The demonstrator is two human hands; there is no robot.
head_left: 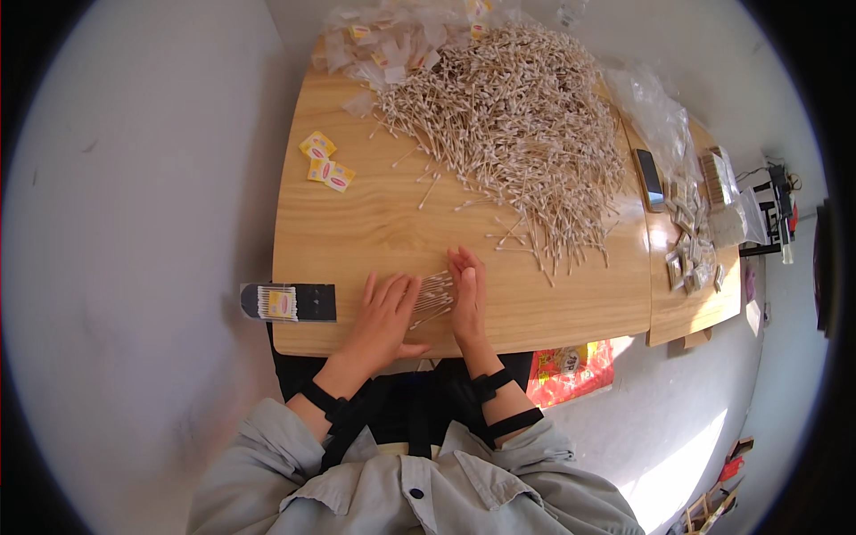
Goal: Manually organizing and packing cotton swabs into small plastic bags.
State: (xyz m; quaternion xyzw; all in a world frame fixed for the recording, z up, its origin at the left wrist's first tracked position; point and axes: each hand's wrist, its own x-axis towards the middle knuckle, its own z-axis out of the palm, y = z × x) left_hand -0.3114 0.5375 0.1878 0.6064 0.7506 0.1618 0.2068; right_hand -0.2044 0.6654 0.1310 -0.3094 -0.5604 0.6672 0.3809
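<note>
A small row of cotton swabs [434, 296] lies on the wooden table between my two hands, near its front edge. My left hand [383, 312] is laid flat at the left ends of the swabs, fingers stretched out and thumb apart. On the other side my right hand [468, 299] stands on edge at their right ends, its fingers loosely bent and holding nothing that shows. To the left, a clear pack of cotton swabs [281, 303] with a yellow label rests on a black holder [316, 303] at the table's edge.
A large heap of loose cotton swabs [526, 125] spreads over the back of the table [357, 232]. Clear bags [392, 45] lie behind it, yellow cards [328, 163] at left. On the right are a phone [649, 178], plastic wrap [655, 111] and several small packs [691, 263].
</note>
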